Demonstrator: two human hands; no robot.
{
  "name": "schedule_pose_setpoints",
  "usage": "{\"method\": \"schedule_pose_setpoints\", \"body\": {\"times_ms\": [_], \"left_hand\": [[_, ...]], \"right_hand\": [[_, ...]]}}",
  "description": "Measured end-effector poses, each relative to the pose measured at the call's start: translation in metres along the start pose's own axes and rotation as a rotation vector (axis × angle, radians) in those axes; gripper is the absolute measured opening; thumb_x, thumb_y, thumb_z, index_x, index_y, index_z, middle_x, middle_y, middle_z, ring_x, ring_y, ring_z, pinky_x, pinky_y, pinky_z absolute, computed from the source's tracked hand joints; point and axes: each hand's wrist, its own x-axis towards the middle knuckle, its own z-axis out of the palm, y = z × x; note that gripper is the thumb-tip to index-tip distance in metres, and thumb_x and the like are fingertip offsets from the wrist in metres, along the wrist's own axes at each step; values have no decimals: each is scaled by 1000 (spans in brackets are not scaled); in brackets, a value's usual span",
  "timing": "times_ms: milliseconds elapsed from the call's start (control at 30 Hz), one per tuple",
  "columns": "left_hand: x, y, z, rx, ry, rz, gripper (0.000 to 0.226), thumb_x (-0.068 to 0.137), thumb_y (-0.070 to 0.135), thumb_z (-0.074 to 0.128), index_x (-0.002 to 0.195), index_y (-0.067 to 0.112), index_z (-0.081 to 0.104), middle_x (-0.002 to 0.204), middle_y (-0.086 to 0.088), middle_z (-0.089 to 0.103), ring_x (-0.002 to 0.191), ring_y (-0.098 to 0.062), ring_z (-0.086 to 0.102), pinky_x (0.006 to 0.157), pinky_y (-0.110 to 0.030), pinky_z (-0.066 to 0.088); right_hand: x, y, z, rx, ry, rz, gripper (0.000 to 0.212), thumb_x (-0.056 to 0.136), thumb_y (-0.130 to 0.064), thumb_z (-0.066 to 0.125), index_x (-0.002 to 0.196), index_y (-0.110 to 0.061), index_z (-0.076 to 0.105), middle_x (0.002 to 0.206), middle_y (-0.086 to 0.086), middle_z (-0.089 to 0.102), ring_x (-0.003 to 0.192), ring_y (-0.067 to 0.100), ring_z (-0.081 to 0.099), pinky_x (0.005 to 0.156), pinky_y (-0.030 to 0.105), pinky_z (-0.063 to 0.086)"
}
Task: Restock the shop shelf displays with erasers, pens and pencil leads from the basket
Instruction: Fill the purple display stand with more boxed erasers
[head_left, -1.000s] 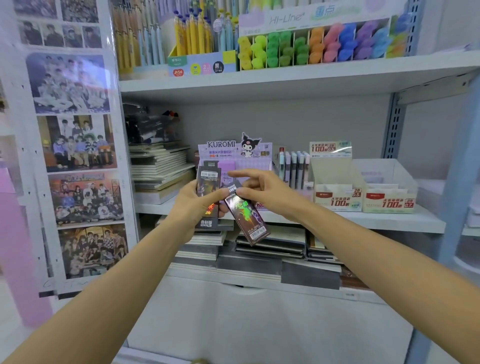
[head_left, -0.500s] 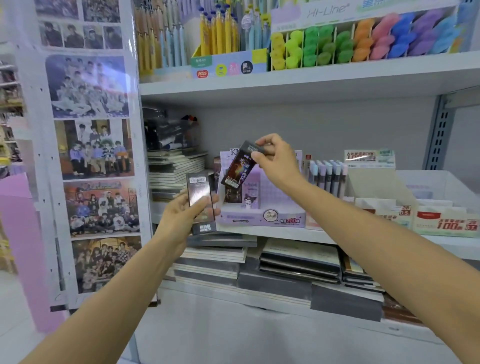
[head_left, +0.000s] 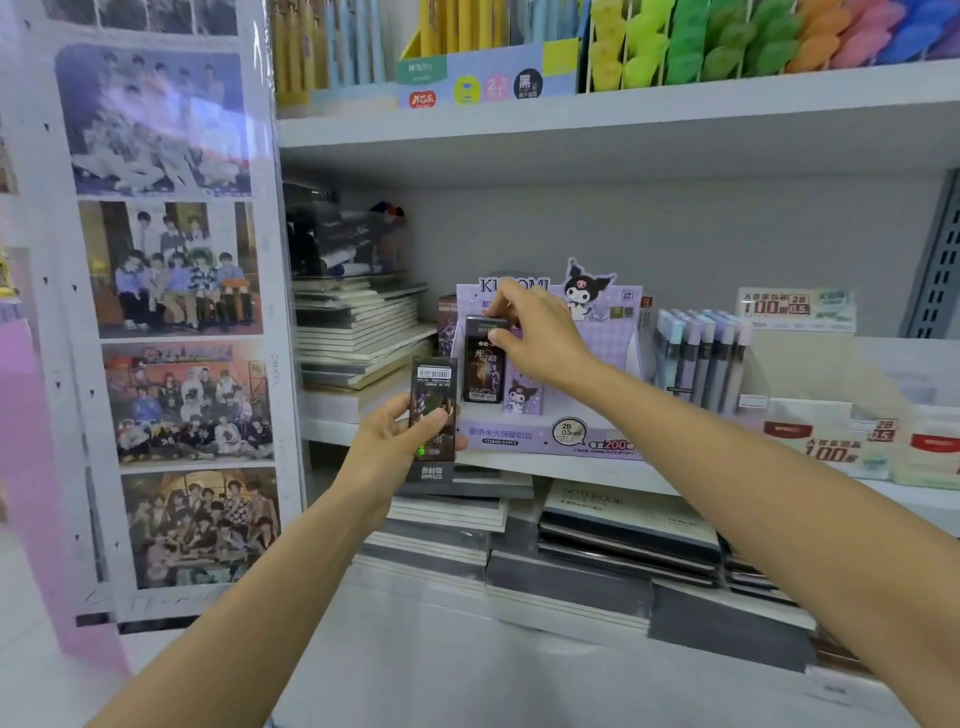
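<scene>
**Restocking of pencil leads, head view.** The right hand (head_left: 537, 340) holds a dark glossy rectangular pack of pencil leads (head_left: 484, 366) upright, its grip a narrow pinch of thumb and fingertips on the pack's top edge. The pack stands in the left part of the lilac cardboard display box (head_left: 545, 439) on the white shelf (head_left: 597, 470). Whether its foot is seated cannot be told. The left hand (head_left: 397, 447) hovers just below and left of the box, its grip curled round a second dark pack (head_left: 434, 402).

**Risks.**
- If released before its foot is seated, the pinched pack would probably tip forward over the low front wall, since only its top is held.
- The right wrist lies close over a lilac pack (head_left: 522, 395) standing just beside the pinched one, so a sideways withdrawal could knock it flat.
- The light box may slide back if pushed.
- The left hand's pack is glossy and held one-handed, so it could slip.

**Count.**
- Hands: two.
- Dark packs: three seen, one per hand and a third dark pack (head_left: 447, 325) at the box's rear left.
- Lilac packs: one seen.
- Boxes being filled: one.
- A label below the left hand's pack may belong to a further pack, but that cannot be told.
- The pastel pens (head_left: 701, 358) right of the box are too blurred to count.
</scene>
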Motion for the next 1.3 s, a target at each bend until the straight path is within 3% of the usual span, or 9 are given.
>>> {"method": "schedule_pose_setpoints", "body": {"times_ms": [167,367,667,833,900,967,1033,1133,1300], "left_hand": [[4,-2,1,6,4,-7,18,95,15,60,112,20,63,104,-2,76,88,-25,74,69,-31,60],[5,-2,0,22,8,-28,20,96,14,59,116,16,62,105,-2,75,87,-26,74,74,-34,58],[5,-3,2,15,18,-42,22,96,15,59,117,15,61,105,-4,75,87,-27,73,74,-35,58],[3,0,2,-5,6,-51,18,95,15,59,113,18,62,104,-4,75,85,-24,73,77,-35,59],[1,3,3,-9,6,-36,16,95,13,59,110,17,64,102,-7,76,81,-23,74,73,-31,60],[-2,8,7,15,0,-14,16,94,13,61,110,14,64,100,-9,76,80,-23,74,68,-28,60],[-5,14,13,42,-36,18,20,93,12,62,113,11,65,99,-10,75,81,-25,74,69,-29,60],[-12,25,21,89,-108,31,22,92,12,64,114,13,66,100,-11,75,86,-28,74,76,-31,60],[-22,39,19,109,-10,-66,26,81,6,74,106,5,66,90,-14,73,76,-21,73,69,-28,60]], "right_hand": [[10,-1,-4,-13,-61,62,18,88,-13,64,90,-24,49,101,8,62,97,26,56,88,42,47],[22,1,-20,24,-228,90,18,89,-11,64,90,-23,49,99,8,66,77,19,55,76,38,50],[12,8,10,-198,-35,14,8,92,-26,62,100,-23,63,102,5,62,105,24,48,83,33,37],[5,12,5,-260,-15,-73,30,94,-33,59,120,-21,66,118,2,55,116,21,41,99,35,34],[-1,7,0,-113,51,-84,33,94,-32,59,124,-18,64,123,2,55,117,18,45,99,30,34],[-10,-2,-7,216,87,-84,31,94,-26,60,123,-16,64,118,2,61,103,13,54,86,19,41],[-22,-15,-13,464,-27,-80,33,93,-23,63,125,-16,63,111,-1,65,87,10,59,77,16,47],[-35,-27,-16,439,-198,-120,31,91,-17,66,122,-14,65,108,-1,69,94,12,66,85,22,53],[-51,-19,-37,657,6,93,17,89,-9,66,107,-9,65,96,7,69,95,23,67,82,29,58]]}}
